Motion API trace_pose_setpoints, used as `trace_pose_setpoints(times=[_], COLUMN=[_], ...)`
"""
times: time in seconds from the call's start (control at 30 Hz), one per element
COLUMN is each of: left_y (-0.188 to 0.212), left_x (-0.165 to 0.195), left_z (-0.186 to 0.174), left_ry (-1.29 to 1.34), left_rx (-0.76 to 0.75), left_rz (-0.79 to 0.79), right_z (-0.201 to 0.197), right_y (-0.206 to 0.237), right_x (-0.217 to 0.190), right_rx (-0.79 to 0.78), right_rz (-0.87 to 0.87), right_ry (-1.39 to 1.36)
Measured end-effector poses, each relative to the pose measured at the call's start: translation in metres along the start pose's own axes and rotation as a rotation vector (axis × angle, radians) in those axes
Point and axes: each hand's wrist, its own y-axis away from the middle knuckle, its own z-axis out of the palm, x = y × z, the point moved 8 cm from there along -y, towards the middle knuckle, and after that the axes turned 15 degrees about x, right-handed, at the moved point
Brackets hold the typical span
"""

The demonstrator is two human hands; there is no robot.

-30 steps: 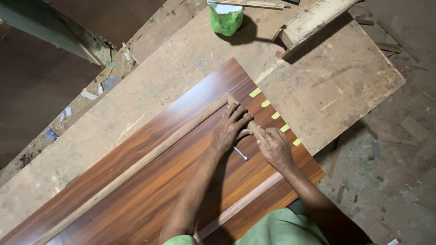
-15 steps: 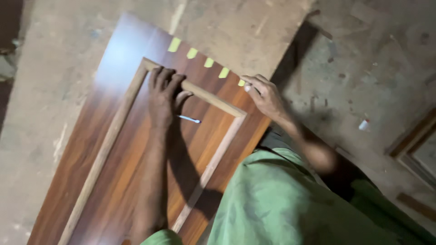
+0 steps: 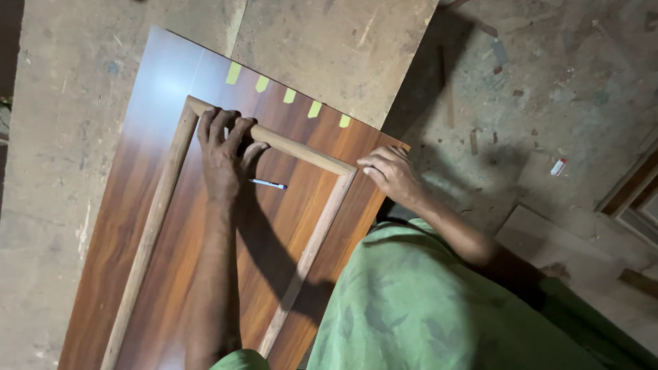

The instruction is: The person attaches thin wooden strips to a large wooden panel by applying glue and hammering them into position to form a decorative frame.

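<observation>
A brown wood-grain laminate panel [image 3: 178, 260] lies on a rough plywood bench [image 3: 329, 48]. Thin wooden moulding strips [image 3: 301, 151] form a frame on the panel. My left hand [image 3: 223, 154] lies flat with its fingers over the top strip near the frame's left corner. My right hand [image 3: 391, 171] presses its fingertips on the frame's right corner at the panel's edge. A pen [image 3: 269, 183] lies on the panel inside the frame, just right of my left hand. Several yellow-green tape tabs [image 3: 288, 94] run along the panel's far edge.
A dusty concrete floor [image 3: 548, 103] with wood scraps lies to the right of the bench. Framed wooden pieces [image 3: 634, 195] lean at the far right. My green garment [image 3: 425, 301] fills the lower right.
The view has swung and drawn closer. My left hand stays on the top strip. My right hand has settled onto the frame's right corner.
</observation>
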Motion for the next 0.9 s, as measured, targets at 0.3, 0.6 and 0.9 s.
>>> trace_pose_setpoints(times=[0.3, 0.6, 0.9], left_y=[-0.005, -0.006, 0.005], left_x=[0.012, 0.007, -0.008], left_z=[-0.007, -0.006, 0.002], left_ry=[0.021, 0.018, -0.025], left_rx=[0.002, -0.001, 0.008], left_rz=[-0.031, -0.032, -0.039], right_z=[0.007, 0.008, 0.011], right_y=[-0.017, -0.026, -0.023], right_x=[0.004, 0.004, 0.004], right_rx=[-0.116, -0.223, -0.301], right_rz=[-0.070, -0.120, -0.283], right_ry=[0.111, 0.075, 0.142])
